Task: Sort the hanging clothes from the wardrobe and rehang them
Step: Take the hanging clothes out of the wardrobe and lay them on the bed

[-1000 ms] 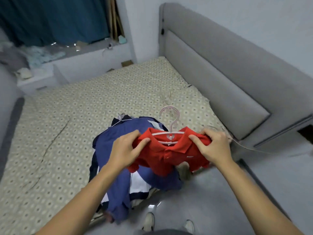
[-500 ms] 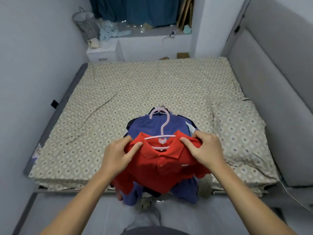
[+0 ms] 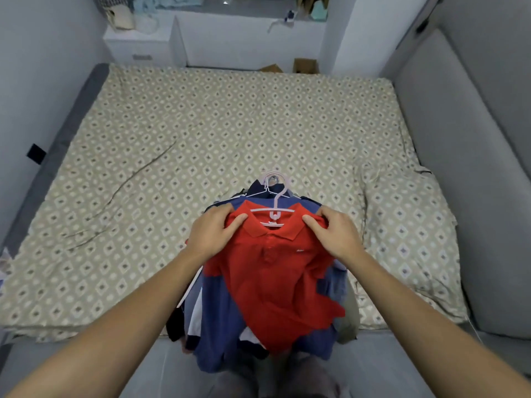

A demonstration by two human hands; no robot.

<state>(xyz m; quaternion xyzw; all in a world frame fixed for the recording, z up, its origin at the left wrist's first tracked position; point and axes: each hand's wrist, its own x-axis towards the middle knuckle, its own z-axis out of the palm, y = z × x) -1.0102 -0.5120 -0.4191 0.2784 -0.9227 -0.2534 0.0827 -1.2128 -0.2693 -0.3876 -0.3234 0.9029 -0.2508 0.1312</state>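
Observation:
A red polo shirt (image 3: 275, 277) on a pale pink hanger (image 3: 275, 202) lies on top of a pile of blue and dark clothes (image 3: 218, 320) at the near edge of the bed. My left hand (image 3: 211, 231) grips the shirt's left shoulder. My right hand (image 3: 334, 235) grips its right shoulder. Another hanger's metal hook (image 3: 273, 179) shows just behind the pink one. The pile hangs over the bed's edge toward the floor.
The bed (image 3: 201, 133) has a patterned beige sheet and a matching pillow (image 3: 402, 234) at the right. A grey padded headboard (image 3: 465, 156) runs along the right side. A white nightstand (image 3: 138, 44) and ledge stand beyond the bed. A grey wall closes the left.
The view has swung left and down to face the bed squarely. Both hands keep their grip on the red shirt's shoulders, which now lies spread flatter on the pile.

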